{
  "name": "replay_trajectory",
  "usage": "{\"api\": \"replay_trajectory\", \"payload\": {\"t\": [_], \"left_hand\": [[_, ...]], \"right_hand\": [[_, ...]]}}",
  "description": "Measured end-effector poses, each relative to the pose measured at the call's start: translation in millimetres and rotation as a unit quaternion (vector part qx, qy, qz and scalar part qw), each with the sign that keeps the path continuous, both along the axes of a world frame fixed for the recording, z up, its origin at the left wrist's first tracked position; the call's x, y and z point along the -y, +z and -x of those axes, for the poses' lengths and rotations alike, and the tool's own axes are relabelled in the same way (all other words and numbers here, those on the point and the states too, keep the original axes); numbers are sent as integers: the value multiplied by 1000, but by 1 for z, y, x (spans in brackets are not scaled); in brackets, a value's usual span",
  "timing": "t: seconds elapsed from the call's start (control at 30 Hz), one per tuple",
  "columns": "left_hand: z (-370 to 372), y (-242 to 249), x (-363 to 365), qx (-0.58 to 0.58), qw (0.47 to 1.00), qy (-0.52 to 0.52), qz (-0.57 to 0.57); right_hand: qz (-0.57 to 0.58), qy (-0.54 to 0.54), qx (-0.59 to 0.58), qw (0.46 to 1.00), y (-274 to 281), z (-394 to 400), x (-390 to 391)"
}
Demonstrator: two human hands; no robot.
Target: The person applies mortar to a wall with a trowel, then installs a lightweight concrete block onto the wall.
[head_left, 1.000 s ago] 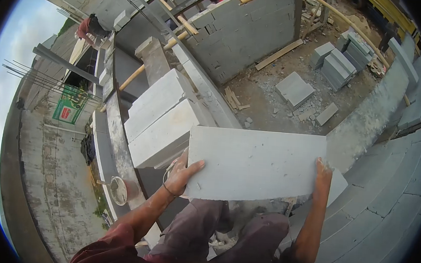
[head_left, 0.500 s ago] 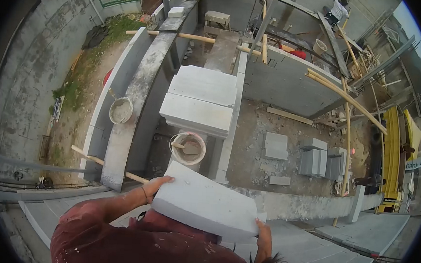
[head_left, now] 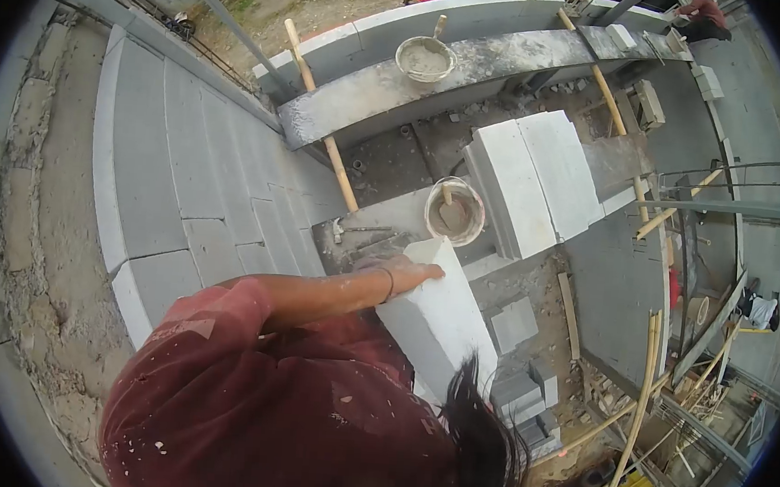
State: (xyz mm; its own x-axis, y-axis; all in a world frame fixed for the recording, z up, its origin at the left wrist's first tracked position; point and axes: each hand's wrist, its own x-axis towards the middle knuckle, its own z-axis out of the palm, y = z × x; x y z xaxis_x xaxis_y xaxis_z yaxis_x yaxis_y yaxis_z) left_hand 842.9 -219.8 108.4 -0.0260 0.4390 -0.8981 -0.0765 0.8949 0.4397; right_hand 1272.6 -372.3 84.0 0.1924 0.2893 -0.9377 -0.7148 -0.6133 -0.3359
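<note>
My left hand (head_left: 412,277) is closed over the near-left end of a white lightweight concrete block (head_left: 446,324), which I hold close against my body. The block is tilted, its far end by my dangling hair. My right hand is out of sight, hidden past the block and the hair. Just beyond my left hand stands a bucket (head_left: 475,233) of grey mortar with a trowel handle in it. A hammer-like tool (head_left: 340,231) lies on the boards to its left. Behind the bucket is a stack of white blocks (head_left: 532,181).
A block wall (head_left: 175,152) runs along my left. A second mortar bucket (head_left: 425,76) stands on a raised plank (head_left: 345,105). Bamboo poles (head_left: 336,172) cross the work area. Grey blocks (head_left: 524,389) lie on the ground below. Another person (head_left: 702,19) is at the far top right.
My view and body have turned left, toward the block wall. The block has swung with me and now points more lengthwise. My right hand has gone out of view.
</note>
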Motion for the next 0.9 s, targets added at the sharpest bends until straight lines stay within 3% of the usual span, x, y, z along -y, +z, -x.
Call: {"api": "replay_trajectory", "payload": {"t": [0.07,0.17,0.2,0.27,0.3,0.33,0.4,0.43,0.53,0.57,0.63,0.77,0.83,0.9], "left_hand": [[1,0,13,11,999,31,14],[1,37,28,49,993,108,24],[1,50,33,77,984,159,21],[1,6,48,89,975,201,12],[-1,-10,56,105,965,238,8],[0,0,59,109,965,238,12],[9,33,55,142,940,310,12],[15,34,54,132,941,312,15],[32,31,54,139,937,320,9],[36,31,54,141,935,326,9],[47,32,54,99,947,306,15],[59,6,59,90,938,336,11],[67,6,56,97,928,359,20],[82,1,48,132,917,378,5]], "right_hand": [[21,34,-3,999,12,-1,-19],[-8,266,274,924,72,40,-53],[-12,270,272,924,57,21,-60],[-29,211,-30,977,19,-26,-76],[-65,132,-33,989,21,-17,-81],[-62,132,-28,989,37,-3,-88],[-71,339,145,927,75,20,-98],[-38,301,92,948,55,9,-104],[43,211,33,976,65,32,-125],[43,217,36,974,63,33,-126],[-21,360,106,927,55,34,-125],[4,301,48,952,43,53,-155],[73,289,120,947,47,67,-175],[54,302,142,941,55,83,-190]]}}
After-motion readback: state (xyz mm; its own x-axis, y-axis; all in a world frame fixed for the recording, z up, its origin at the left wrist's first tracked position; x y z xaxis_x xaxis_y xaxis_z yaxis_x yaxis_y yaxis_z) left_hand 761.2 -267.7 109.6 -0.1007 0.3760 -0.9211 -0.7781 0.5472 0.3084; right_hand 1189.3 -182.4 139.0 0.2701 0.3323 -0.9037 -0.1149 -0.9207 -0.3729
